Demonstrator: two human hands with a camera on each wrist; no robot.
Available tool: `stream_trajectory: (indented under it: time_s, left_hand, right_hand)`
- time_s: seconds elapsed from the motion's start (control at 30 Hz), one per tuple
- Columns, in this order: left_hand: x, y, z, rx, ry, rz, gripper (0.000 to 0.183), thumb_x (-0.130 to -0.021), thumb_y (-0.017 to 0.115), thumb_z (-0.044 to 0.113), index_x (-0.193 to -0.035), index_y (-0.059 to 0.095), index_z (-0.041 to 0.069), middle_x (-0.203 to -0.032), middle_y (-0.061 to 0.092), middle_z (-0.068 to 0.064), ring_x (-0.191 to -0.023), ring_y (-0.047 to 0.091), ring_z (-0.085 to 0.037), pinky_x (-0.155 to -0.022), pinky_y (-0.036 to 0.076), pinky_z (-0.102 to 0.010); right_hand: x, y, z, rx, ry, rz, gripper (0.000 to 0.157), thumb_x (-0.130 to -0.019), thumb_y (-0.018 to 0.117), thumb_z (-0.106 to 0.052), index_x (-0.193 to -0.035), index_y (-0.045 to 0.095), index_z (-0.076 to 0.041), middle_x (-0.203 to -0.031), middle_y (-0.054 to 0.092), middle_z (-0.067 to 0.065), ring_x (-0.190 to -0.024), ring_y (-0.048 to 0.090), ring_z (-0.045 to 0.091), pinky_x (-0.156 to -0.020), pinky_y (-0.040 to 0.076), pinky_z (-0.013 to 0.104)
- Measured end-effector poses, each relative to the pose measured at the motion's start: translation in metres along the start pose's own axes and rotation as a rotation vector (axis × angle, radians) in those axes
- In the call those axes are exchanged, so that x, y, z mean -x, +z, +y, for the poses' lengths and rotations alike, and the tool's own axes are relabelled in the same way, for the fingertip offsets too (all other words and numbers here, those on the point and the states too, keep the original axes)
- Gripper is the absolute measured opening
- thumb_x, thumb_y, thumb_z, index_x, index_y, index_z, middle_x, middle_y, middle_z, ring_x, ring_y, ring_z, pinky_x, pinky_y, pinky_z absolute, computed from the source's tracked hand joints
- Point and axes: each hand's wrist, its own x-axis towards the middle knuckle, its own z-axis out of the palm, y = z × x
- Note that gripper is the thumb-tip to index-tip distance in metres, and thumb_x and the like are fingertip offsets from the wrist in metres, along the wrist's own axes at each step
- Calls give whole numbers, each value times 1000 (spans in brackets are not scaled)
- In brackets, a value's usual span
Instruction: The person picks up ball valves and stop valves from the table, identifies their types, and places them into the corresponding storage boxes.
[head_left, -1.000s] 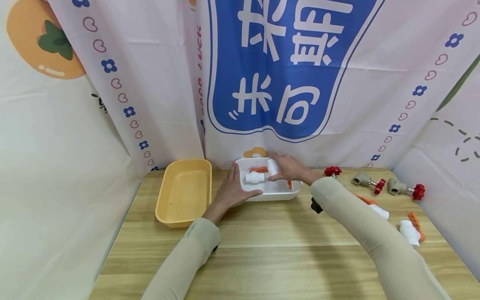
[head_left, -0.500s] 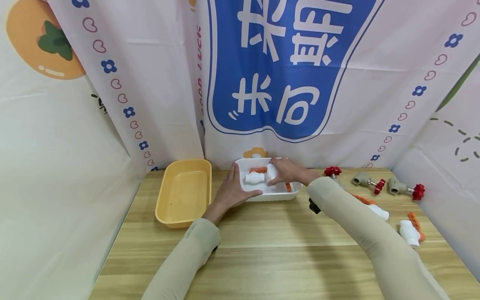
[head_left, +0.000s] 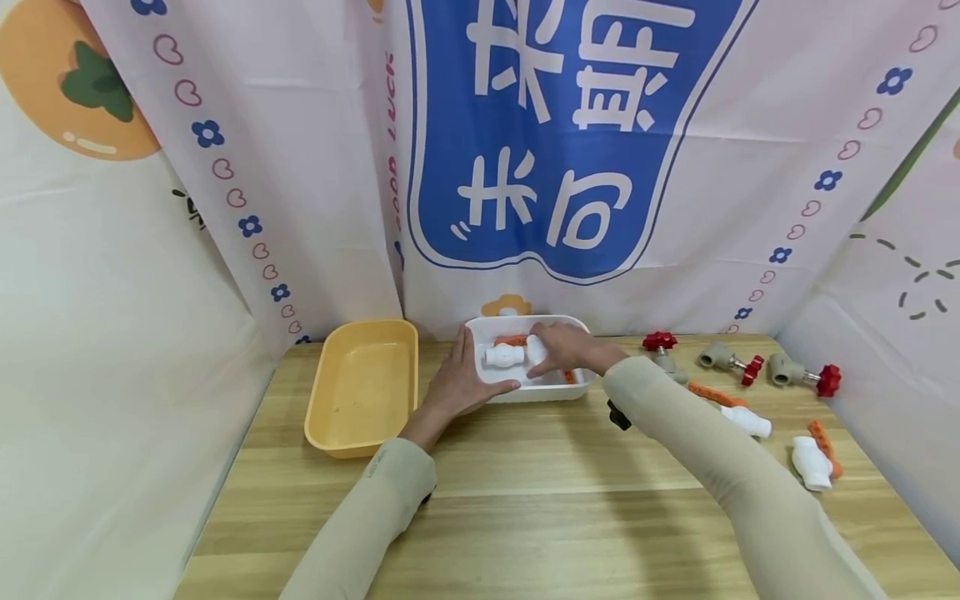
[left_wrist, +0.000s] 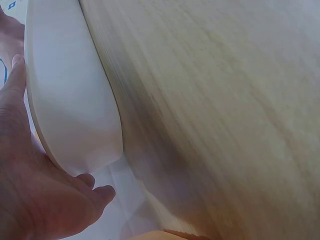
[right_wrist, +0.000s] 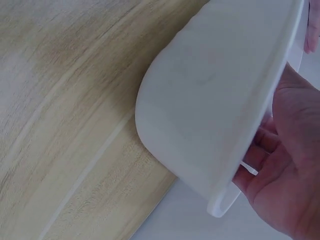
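A white plastic basin [head_left: 551, 395] stands at the back of the table. Inside it lies a white ball valve [head_left: 504, 357] with an orange lever. My right hand [head_left: 570, 346] reaches over the basin's right part and holds a second white ball valve [head_left: 535, 353] low inside, its orange lever [head_left: 568, 377] showing below the fingers. My left hand [head_left: 459, 383] grips the basin's left end, thumb along the front rim. In the right wrist view, the basin wall [right_wrist: 200, 95] hides most of what the right hand [right_wrist: 285, 160] holds.
A yellow basin [head_left: 362, 392] stands to the left. On the right lie several grey valves with red wheels, such as one grey valve [head_left: 723, 358], and two more white ball valves, one of them the nearer ball valve [head_left: 812, 463]. A printed curtain [head_left: 442, 287] hangs behind the table.
My right hand has moved slightly left and lower, bringing its ball valve deeper into the white basin. The left hand keeps its hold. The head view has shifted a little.
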Motion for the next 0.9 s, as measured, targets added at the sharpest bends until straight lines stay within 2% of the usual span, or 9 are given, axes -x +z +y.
stream_trajectory:
  time_s: [0.17, 0.3, 0.43, 0.73, 0.9]
  left_hand:
    - [2, 3, -3, -19, -23, -22, 138, -79, 74, 79, -170, -2, 8, -179, 1, -11, -160, 25, -40, -126, 32, -57]
    - [0, 4, -3, -18, -14, -16, 138, -80, 73, 80, -170, -3, 8, -179, -1, -10, -161, 23, -38, -127, 30, -57]
    - [-1, 2, -2, -14, 0, 0, 138, -79, 74, 79, -170, -1, 8, -179, -1, -10, -162, 20, -36, -128, 27, -55]
    - [-2, 0, 0, -5, -17, -21, 139, -79, 73, 81, -171, -3, 11, -180, -3, -7, -163, 17, -35, -128, 27, -56]
    - [0, -2, 0, -5, -27, -24, 138, -79, 73, 79, -171, -3, 11, -180, -4, -7, -163, 16, -35, -128, 26, -56]
  right_hand:
    - [-2, 5, -2, -13, 4, 12, 82, -87, 85, -53, -147, 56, -5, -110, 73, 8, -94, 65, 23, -97, 56, 46]
    - [-1, 4, -4, -16, -2, 47, 81, -88, 84, -53, -148, 56, -6, -126, 72, 11, -105, 67, 26, -104, 55, 49]
    - [0, -2, -6, -12, -25, 70, 79, -90, 83, -52, -147, 57, -4, -138, 68, 15, -111, 68, 28, -102, 57, 50]
    - [7, -13, -6, -23, -38, 116, 79, -90, 83, -51, -147, 56, -4, -130, 72, 16, -110, 71, 32, -95, 60, 49]
    - [12, -18, -8, -29, -56, 131, 79, -90, 83, -50, -148, 56, -3, -133, 70, 18, -113, 70, 34, -96, 60, 51]
